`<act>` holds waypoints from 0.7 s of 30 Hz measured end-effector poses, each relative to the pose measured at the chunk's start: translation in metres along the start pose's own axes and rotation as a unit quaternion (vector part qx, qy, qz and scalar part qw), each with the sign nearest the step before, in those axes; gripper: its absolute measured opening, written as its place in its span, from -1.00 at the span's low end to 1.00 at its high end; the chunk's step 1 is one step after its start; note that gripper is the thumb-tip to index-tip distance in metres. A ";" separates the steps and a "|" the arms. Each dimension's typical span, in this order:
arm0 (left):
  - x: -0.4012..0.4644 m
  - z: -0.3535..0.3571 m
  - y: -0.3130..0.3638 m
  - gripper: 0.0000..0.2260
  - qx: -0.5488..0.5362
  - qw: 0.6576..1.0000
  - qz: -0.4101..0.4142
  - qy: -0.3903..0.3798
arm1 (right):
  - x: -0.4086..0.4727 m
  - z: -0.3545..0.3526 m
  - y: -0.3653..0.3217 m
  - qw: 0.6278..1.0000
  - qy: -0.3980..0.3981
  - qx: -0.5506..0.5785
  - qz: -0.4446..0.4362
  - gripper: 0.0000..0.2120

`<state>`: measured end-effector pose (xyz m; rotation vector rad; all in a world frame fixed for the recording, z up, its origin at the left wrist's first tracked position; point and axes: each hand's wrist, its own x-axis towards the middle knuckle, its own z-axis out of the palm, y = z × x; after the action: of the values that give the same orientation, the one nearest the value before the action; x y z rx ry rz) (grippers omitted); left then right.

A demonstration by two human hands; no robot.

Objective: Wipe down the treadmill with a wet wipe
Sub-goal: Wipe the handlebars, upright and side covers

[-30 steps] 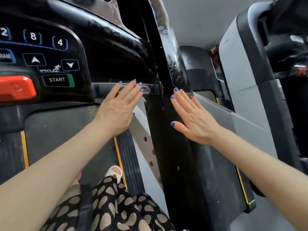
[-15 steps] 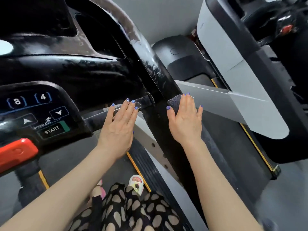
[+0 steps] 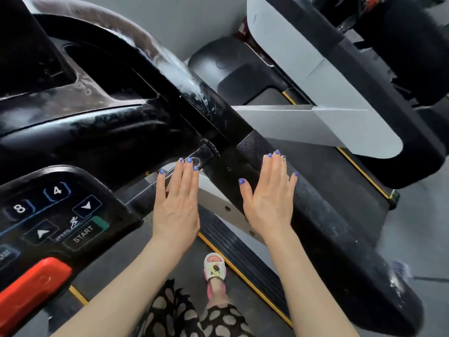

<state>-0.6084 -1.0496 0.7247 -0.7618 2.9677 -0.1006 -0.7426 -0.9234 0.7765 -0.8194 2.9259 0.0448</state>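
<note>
No wet wipe shows anywhere, and whether the palms touch anything is hard to tell. The big shiny black treadmill point(image 3: 136, 132) fills the left and middle of the view, its top and left side cut off by the edge. It has a black button panel point(image 3: 60, 215) with numbers, arrows and START, plus a red stop bar point(image 3: 31, 288). Pale smears streak its sloping black side post point(image 3: 194, 88). The left hand point(image 3: 176, 210) is flat with straight fingers, tips by the thin black handlebar point(image 3: 204, 154). The right hand point(image 3: 269, 203) is flat too, spread over the dusty black side rail point(image 3: 340, 227). Both hold nothing.
</note>
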 end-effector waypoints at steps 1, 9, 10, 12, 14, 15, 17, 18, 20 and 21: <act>0.000 0.000 0.000 -0.29 0.000 1.000 0.002 -0.002 | 0.012 -0.002 0.001 1.000 0.002 0.005 0.009 -0.26; 0.001 -0.006 -0.003 -0.27 0.014 0.999 0.018 -0.039 | 0.029 -0.004 0.000 0.996 0.011 0.046 0.074 -0.29; 0.001 -0.006 -0.003 -0.27 0.015 0.999 0.021 -0.041 | 0.012 -0.002 -0.001 0.997 0.014 0.038 0.070 -0.24; 0.001 -0.007 -0.004 -0.27 0.011 0.999 0.024 -0.041 | -0.018 0.002 0.002 0.998 0.010 0.024 0.057 -0.17; 0.001 -0.007 -0.004 -0.28 0.005 0.999 0.025 -0.041 | -0.029 0.007 0.008 0.999 0.001 0.012 0.052 -0.16; 0.001 -0.008 -0.004 -0.28 0.001 0.999 0.025 -0.041 | -0.028 0.007 0.010 0.999 -0.002 0.007 0.053 -0.16; 0.001 -0.010 -0.004 -0.29 -0.010 0.999 0.021 -0.041 | -0.015 0.004 0.012 0.998 0.006 0.005 0.062 -0.18; 0.001 -0.011 -0.004 -0.29 -0.015 0.999 0.018 -0.039 | -0.004 0.002 0.014 0.998 0.012 0.011 0.067 -0.23; 0.001 -0.011 -0.004 -0.29 -0.018 0.999 0.014 -0.034 | 0.022 -0.003 0.020 0.996 0.013 0.042 0.084 -0.33; 0.001 -0.011 -0.004 -0.29 -0.016 0.999 0.013 -0.034 | 0.034 -0.007 0.023 0.994 0.011 0.057 0.094 -0.37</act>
<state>-0.6081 -1.0533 0.7359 -0.7150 2.9209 -0.0241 -0.7839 -0.9219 0.7795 -0.5294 2.9835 -0.1156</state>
